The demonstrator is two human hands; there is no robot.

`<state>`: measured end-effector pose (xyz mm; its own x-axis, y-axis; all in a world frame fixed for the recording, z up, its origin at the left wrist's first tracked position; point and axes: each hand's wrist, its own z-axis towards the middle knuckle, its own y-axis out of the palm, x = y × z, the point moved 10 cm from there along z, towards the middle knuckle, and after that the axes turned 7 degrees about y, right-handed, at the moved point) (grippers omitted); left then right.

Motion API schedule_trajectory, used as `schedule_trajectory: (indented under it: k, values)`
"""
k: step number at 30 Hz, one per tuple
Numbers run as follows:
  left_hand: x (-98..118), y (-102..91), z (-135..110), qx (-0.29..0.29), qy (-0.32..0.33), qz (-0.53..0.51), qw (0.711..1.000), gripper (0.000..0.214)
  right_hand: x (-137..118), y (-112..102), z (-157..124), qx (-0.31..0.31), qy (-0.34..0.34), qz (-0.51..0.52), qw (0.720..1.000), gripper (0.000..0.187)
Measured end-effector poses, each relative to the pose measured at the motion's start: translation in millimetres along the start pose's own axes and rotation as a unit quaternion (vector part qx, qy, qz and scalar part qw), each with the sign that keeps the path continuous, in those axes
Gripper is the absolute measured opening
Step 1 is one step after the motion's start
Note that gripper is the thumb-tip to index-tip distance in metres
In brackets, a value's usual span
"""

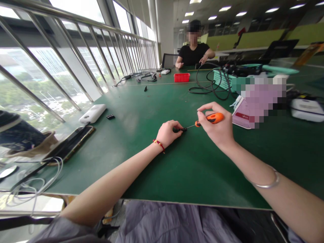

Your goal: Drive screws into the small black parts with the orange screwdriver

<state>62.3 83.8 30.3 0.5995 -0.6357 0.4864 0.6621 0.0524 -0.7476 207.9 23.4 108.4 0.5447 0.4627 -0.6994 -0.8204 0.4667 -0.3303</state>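
Note:
My right hand grips an orange-handled screwdriver and points its thin shaft left and down. The tip meets a small black part pinched in the fingers of my left hand, which rests on the green table. A red bead bracelet sits on my left wrist and a silver bangle on my right forearm. Most of the black part is hidden by my left fingers.
A white power bank, a small black piece and a dark phone lie to the left, white cable nearer the corner. A red tray, a teal basket with black cables and a white device sit farther off. A person sits at the far end.

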Motion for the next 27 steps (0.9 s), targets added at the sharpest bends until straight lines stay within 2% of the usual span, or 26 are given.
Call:
schedule_trajectory:
  k: [1, 4, 7, 9, 13, 16, 19, 20, 24, 27]
  values:
    - [-0.5, 0.2, 0.0, 0.001, 0.000, 0.000, 1.000, 0.010, -0.7, -0.8, 0.5, 0.004, -0.013, 0.005, 1.000, 0.015]
    - [-1.1, 0.6, 0.0, 0.000, -0.001, -0.006, 1.000, 0.011, -4.3, -4.1, 1.3, 0.023, -0.050, 0.027, 0.998, 0.039]
    - [0.1, -0.2, -0.4, 0.000, -0.004, -0.010, 1.000, 0.011, -2.6, -4.2, 2.1, 0.029, -0.040, 0.024, 0.998, 0.049]
    - [1.5, -1.1, -0.5, 0.001, -0.004, -0.011, 1.000, 0.011, -1.6, -3.3, 2.1, 0.028, -0.023, 0.005, 0.999, 0.044]
    - [1.5, -1.1, -0.5, -0.001, -0.007, -0.007, 1.000, 0.011, -1.2, 0.1, 1.1, 0.011, 0.001, -0.037, 0.999, 0.020]
    - [0.2, -0.4, -0.4, -0.003, -0.008, -0.005, 1.000, 0.011, 1.0, 2.8, 0.7, -0.009, 0.009, -0.022, 1.000, 0.019]
    - [-0.4, -0.5, -0.4, -0.001, -0.009, -0.004, 1.000, 0.011, 1.6, 4.2, 0.5, -0.020, -0.005, -0.003, 1.000, 0.010]
    - [-0.6, -0.5, -0.5, 0.000, -0.011, -0.005, 1.000, 0.011, 0.3, 3.5, 0.5, -0.016, -0.018, 0.005, 1.000, 0.011]
    - [-0.4, -0.3, -0.7, 0.001, -0.013, -0.013, 1.000, 0.010, -5.8, -2.2, 0.5, 0.016, -0.075, 0.038, 0.996, 0.042]
    - [0.0, -0.9, -0.7, 0.004, -0.012, -0.015, 1.000, 0.010, -4.2, -1.8, 1.0, 0.020, -0.064, 0.029, 0.997, 0.055]
